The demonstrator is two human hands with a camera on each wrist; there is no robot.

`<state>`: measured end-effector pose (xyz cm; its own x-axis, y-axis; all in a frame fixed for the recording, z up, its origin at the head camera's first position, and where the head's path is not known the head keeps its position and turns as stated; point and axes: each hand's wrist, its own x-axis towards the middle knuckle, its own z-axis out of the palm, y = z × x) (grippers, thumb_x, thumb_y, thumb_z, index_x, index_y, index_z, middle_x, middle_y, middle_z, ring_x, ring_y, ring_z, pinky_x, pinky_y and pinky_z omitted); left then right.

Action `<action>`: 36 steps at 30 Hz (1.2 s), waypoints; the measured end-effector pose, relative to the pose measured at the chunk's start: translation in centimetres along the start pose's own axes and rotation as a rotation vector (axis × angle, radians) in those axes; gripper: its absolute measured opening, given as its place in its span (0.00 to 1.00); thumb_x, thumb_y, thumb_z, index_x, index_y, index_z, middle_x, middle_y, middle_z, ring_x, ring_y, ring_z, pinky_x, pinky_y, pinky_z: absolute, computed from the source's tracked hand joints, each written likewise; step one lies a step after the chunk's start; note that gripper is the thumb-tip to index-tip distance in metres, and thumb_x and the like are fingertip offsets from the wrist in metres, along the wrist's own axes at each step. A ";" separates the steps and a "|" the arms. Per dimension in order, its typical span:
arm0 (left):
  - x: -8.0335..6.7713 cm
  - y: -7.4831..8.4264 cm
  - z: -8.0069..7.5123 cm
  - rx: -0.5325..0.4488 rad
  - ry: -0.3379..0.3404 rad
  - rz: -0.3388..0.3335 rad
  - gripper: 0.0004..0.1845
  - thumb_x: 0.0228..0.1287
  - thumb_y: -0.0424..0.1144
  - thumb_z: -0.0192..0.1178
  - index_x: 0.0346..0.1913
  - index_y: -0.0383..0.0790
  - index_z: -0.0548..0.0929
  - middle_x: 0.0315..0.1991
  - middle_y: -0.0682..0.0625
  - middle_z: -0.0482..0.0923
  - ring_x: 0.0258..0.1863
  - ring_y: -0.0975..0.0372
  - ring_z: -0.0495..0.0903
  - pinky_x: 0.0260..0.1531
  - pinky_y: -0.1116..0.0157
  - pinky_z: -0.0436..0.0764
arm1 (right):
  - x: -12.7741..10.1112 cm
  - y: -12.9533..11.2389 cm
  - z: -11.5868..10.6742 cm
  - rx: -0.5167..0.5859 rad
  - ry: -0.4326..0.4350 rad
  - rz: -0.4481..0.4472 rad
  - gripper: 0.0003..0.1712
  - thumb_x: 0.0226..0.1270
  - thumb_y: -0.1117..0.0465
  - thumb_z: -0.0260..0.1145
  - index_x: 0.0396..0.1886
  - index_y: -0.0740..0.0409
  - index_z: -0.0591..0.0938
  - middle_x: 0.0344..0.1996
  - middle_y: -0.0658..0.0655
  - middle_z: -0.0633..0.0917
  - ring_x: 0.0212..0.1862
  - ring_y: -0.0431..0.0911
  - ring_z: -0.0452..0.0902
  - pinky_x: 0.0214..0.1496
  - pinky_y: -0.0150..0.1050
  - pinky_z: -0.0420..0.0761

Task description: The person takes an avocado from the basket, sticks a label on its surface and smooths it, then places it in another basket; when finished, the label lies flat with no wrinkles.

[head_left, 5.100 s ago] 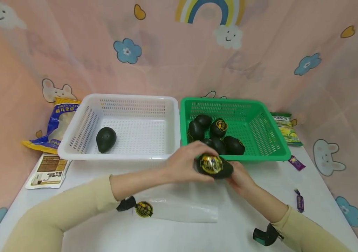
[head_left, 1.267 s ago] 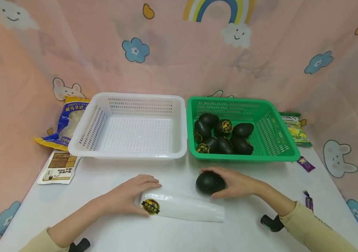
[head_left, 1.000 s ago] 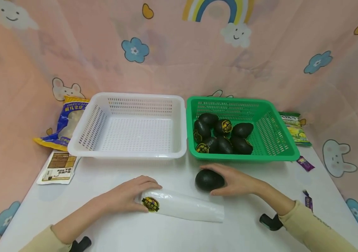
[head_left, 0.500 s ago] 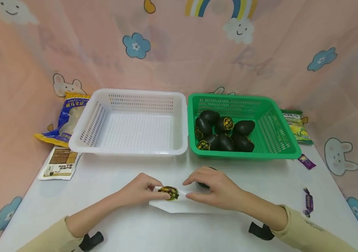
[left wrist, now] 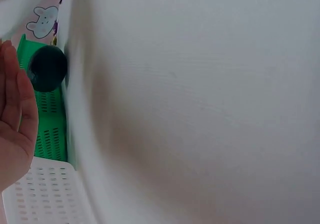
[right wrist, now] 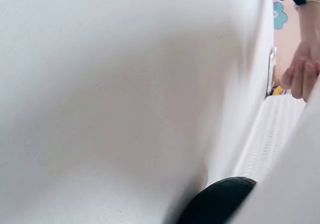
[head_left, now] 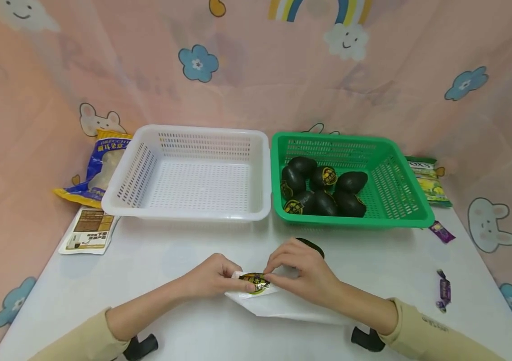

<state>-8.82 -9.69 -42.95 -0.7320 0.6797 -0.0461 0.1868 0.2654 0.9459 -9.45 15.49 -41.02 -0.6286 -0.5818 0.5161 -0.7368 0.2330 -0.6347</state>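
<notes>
In the head view my left hand [head_left: 213,277] pinches the left end of a white sheet of stickers [head_left: 294,306], its thumb lying on top. A round black-and-gold sticker [head_left: 256,282] sits at that end and looks bent. My right hand [head_left: 305,273] pinches the sticker's right edge between thumb and fingers. Behind the right hand, a dark avocado [head_left: 313,245] rests on the table, partly covered by that hand. The avocado [right wrist: 220,204] also shows at the bottom of the right wrist view, beside the white sheet [right wrist: 287,169].
A white basket [head_left: 186,216] with nothing in it stands at the back left. Beside it, a green basket [head_left: 400,222] holds several avocados [head_left: 350,182], some with gold labels. Snack bags [head_left: 102,168] flank the baskets. Two purple-wrapped candies [head_left: 444,291] lie at the right.
An avocado left the white basket, and the green basket gained one. My right hand let go of the avocado on the table and moved left to the sticker. My left hand took and lifted the sheet's end.
</notes>
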 end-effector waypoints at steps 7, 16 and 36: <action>-1.8 -0.9 0.1 0.556 0.067 0.095 0.26 0.53 0.65 0.66 0.45 0.49 0.88 0.48 0.60 0.81 0.49 0.69 0.76 0.43 0.64 0.79 | 0.2 0.0 -2.3 0.201 -0.052 0.519 0.04 0.66 0.60 0.69 0.35 0.53 0.81 0.32 0.49 0.81 0.36 0.44 0.75 0.39 0.35 0.78; 1.8 2.7 0.6 0.107 0.242 0.060 0.06 0.62 0.49 0.67 0.37 0.53 0.88 0.34 0.62 0.83 0.37 0.65 0.79 0.41 0.64 0.79 | -0.1 0.2 -3.6 0.106 -0.157 0.472 0.04 0.65 0.58 0.70 0.33 0.47 0.81 0.32 0.45 0.80 0.36 0.43 0.74 0.39 0.36 0.78; 9.8 1.7 3.4 0.430 0.273 -0.053 0.12 0.60 0.49 0.68 0.23 0.49 0.85 0.19 0.64 0.76 0.19 0.71 0.71 0.18 0.71 0.70 | -4.4 4.5 -4.8 -0.257 -0.017 0.641 0.09 0.64 0.56 0.70 0.27 0.48 0.79 0.24 0.43 0.75 0.33 0.44 0.69 0.34 0.36 0.70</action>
<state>-13.45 -0.32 -42.92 -0.8816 0.4694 0.0495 0.3554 0.5911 0.7241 -11.22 22.84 -43.35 -0.9574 -0.2792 0.0738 -0.2579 0.7116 -0.6536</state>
